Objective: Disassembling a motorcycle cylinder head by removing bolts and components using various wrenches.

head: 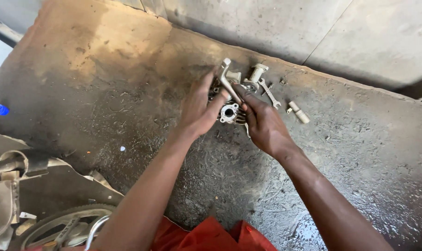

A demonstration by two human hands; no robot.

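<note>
1. We are working over a grimy, oil-stained concrete floor (pixel 104 93), close to the base of a grey wall (pixel 313 32).
2. We are holding a small metal engine part (pixel 229 113) on the floor between both hands; its round port is facing up toward us.
3. Our left hand (pixel 200 109) is cupping the part's left side, fingers curled against it, steadying rather than lifting.
4. Our right hand (pixel 263 122) is grasping the shank of a pale metal tool (pixel 228 80), fingers closed around it; the tool's far end is pointing up and away, its near end is running down to the part.
5. Whether the tool is seated on a fastener we cannot tell, since the fingers are hiding that end.
6. Just beyond the part a pale cylinder piece (pixel 256 73) is standing, and a spanner (pixel 269 93) is lying beside it on the floor.
7. A short pale tube (pixel 298 112) is lying to the right, apart from the hands.
8. A blue cap (pixel 0 109) is sitting far left; a wheel (pixel 57 225) and scrap metal are filling the lower left corner.
9. Handling note, as our judgement: we are best keeping the left hand pressing the part firmly down so it is not twisting, and keeping the tool square to whatever it engages, so that force is not slipping off.
</note>
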